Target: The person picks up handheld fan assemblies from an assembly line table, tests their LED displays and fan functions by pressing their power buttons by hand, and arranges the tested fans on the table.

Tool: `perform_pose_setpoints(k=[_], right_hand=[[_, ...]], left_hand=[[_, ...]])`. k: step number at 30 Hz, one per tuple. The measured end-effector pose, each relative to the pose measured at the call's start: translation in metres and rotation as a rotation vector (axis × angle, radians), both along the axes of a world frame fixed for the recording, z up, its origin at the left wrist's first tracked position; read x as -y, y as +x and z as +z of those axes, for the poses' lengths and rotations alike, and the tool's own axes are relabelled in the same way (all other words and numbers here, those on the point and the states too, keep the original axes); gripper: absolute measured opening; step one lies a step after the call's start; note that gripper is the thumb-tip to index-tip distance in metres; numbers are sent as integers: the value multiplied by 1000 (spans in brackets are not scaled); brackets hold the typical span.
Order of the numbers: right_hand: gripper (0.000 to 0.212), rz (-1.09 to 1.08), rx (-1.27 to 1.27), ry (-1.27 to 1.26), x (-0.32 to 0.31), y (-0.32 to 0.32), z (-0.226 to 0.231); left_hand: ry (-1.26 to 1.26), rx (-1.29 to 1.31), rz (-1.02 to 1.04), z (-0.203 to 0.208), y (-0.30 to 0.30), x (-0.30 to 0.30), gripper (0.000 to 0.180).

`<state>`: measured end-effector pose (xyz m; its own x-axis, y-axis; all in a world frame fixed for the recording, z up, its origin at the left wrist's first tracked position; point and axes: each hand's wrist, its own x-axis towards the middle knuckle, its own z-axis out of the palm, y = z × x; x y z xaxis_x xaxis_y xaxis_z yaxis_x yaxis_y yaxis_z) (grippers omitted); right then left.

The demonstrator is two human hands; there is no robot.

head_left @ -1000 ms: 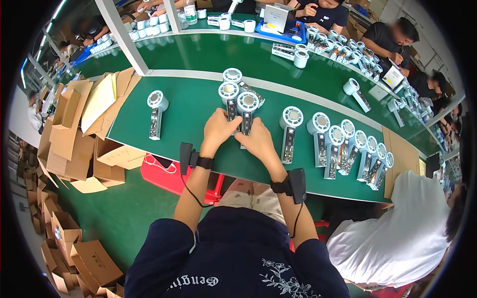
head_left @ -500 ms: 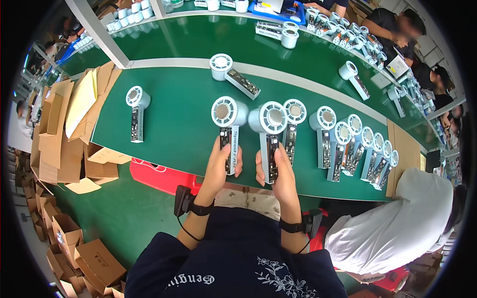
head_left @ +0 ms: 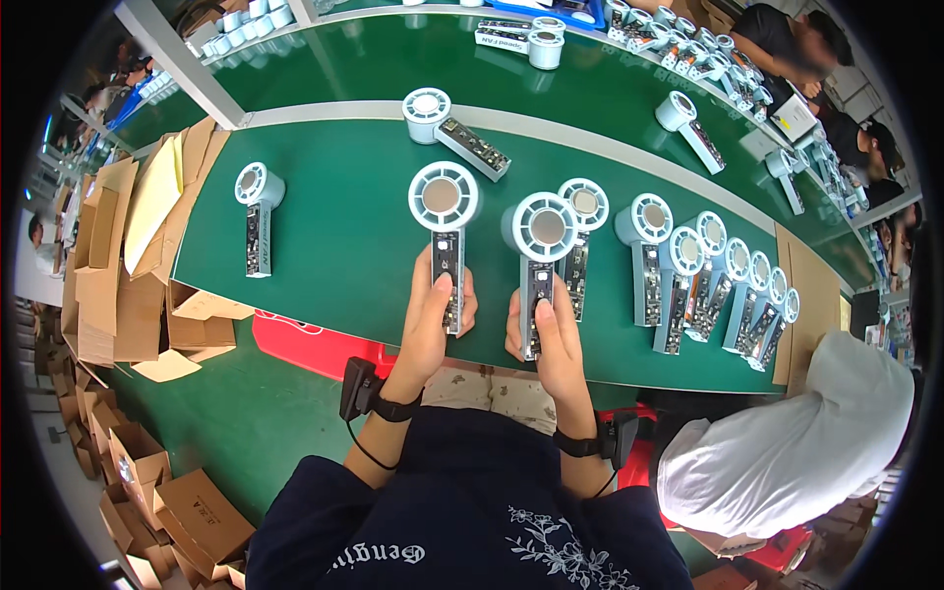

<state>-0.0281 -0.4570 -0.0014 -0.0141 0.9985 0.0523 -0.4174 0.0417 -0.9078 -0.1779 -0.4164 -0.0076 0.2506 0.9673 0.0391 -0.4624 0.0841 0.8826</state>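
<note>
Head view shows the left grip (head_left: 430,307) closed around the exposed-circuit handle of a pale handheld fan (head_left: 444,197), thumb against the board, and the right grip (head_left: 557,327) wrapped likewise around a second handheld fan (head_left: 547,228), just right of the first. Relative to that second fan, a third fan (head_left: 585,204) is close behind and rightward, a fan cluster (head_left: 717,303) farther right, a lone fan (head_left: 258,187) well left, and the green counter (head_left: 334,216) beneath.

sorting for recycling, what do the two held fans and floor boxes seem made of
Left held fan, right held fan: probably satin-finished plastic, judging by their smooth, pale look, though paint could mislead. Floor boxes: apparently cardboard, matt, brown and folded along creases.
</note>
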Motion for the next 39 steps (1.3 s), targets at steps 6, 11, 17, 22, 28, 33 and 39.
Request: perform_pose_setpoints(k=[6,11,17,22,28,33,39], right_hand=[[35,14,-49,-31,2,1,1],[37,15,-18,-15,3,1,-1],[39,22,-22,-14,2,0,0],[37,12,11,4,0,-1,-1],[36,-43,26,6,1,-4,-1],[38,-58,4,14,5,-1,-6],[48,-8,-102,-114,23,19,24]], left_hand=[[36,-24,-37,-2,0,4,44],[72,-56,-4,-2,1,3,44],[99,-51,15,-2,-1,4,44],[104,-37,7,-3,0,2,43],[55,-9,-1,-3,1,1,40],[-54,69,-12,-2,0,-4,33],[-56,88,-5,3,-4,0,27]])
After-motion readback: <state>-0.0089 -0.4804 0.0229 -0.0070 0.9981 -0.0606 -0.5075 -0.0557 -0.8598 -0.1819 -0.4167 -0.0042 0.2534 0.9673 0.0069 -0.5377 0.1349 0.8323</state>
